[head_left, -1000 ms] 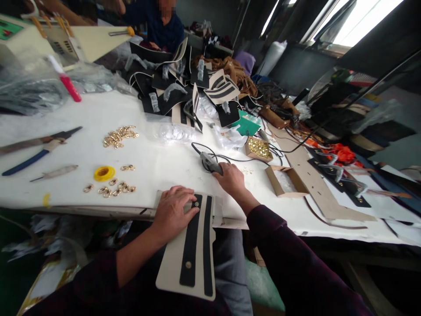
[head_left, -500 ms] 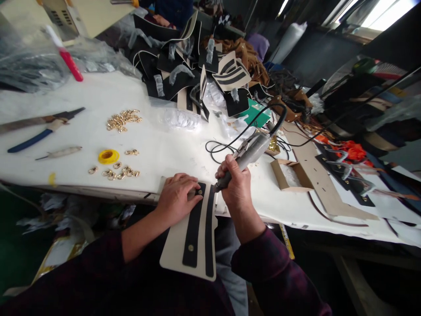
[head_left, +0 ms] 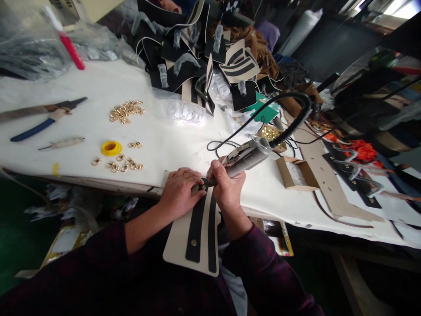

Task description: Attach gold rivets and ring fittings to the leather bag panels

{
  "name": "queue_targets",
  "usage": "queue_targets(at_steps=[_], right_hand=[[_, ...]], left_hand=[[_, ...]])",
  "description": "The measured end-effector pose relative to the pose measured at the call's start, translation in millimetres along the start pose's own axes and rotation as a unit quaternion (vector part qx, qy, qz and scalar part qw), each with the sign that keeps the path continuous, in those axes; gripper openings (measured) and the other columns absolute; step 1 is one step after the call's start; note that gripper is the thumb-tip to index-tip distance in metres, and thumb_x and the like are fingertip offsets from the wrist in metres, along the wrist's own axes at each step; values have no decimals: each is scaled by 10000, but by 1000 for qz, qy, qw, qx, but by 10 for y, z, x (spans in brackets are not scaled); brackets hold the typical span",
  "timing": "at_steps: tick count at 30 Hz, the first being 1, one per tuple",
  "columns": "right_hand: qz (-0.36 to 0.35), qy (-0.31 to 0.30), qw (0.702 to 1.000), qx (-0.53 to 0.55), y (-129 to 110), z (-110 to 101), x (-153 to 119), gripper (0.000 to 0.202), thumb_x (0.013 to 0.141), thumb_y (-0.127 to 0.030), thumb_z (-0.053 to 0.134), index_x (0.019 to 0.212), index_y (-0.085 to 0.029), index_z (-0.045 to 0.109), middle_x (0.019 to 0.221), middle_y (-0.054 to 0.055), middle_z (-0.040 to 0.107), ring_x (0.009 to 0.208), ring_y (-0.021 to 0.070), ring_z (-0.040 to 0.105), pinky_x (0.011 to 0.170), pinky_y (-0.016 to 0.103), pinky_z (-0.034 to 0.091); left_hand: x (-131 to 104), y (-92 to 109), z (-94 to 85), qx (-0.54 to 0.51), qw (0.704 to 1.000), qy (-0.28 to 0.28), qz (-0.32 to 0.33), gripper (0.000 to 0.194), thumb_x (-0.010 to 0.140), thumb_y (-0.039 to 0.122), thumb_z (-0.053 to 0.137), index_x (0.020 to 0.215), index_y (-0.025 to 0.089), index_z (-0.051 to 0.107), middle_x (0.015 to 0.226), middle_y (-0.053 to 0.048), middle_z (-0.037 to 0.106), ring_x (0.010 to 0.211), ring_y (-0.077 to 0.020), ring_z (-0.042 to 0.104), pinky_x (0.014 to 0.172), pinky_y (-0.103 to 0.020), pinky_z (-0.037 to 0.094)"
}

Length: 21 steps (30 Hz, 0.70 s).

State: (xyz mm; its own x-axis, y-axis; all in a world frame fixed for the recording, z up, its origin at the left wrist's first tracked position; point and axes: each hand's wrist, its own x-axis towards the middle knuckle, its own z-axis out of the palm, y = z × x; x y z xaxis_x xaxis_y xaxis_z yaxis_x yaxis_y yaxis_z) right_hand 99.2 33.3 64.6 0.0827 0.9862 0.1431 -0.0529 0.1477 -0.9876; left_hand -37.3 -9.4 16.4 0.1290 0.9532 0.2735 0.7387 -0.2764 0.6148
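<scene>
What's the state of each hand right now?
Left hand: open, laid over the beige panel.
Right hand: closed, holding the corded grey tool.

One corded tool [head_left: 248,156] (two tabletop boxes [head_left: 283,174])

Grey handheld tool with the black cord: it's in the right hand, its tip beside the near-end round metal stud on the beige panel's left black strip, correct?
Wrong stud: in the head view, the tool, in the right hand as you say, has its tip beside the far-end stud, not the near-end stud.
</scene>
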Motion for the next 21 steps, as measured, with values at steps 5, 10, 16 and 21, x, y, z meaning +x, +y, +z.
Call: queue_targets(at_steps=[5,10,16,21], right_hand=[[14,4,1000,-14,42,26,-9,505,792,-595,811,644,-234,491,595,-28,500,543,136,505,526,288,473],[11,6,1000,0,49,33,-19,472,787,-558,837,663,-222,529,599,-30,516,537,126,497,514,277,454],[2,7,1000,1,74,27,-19,454,793,-535,835,662,-213,544,599,-31,522,536,125,498,512,274,444],[-4,-6,1000,5,70,28,-18,407,818,-490,809,675,-210,552,590,-36,525,527,123,495,518,271,437]], left_hand=[[0,5,-4,3,1000,-5,0,180,841,287,818,997,273,728,1276,-23,771,1278,-320,607,1018,-525,476],[4,10,-3,6,1000,-8,-3,185,841,288,821,999,272,726,1278,-16,771,1276,-323,604,1016,-528,472],[4,-3,0,1,1000,-9,0,202,834,290,834,1003,266,726,1279,-23,772,1277,-328,606,1012,-528,471],[8,5,-14,5,1000,-8,2,217,828,291,850,1006,261,728,1278,-16,771,1269,-326,608,998,-523,473]])
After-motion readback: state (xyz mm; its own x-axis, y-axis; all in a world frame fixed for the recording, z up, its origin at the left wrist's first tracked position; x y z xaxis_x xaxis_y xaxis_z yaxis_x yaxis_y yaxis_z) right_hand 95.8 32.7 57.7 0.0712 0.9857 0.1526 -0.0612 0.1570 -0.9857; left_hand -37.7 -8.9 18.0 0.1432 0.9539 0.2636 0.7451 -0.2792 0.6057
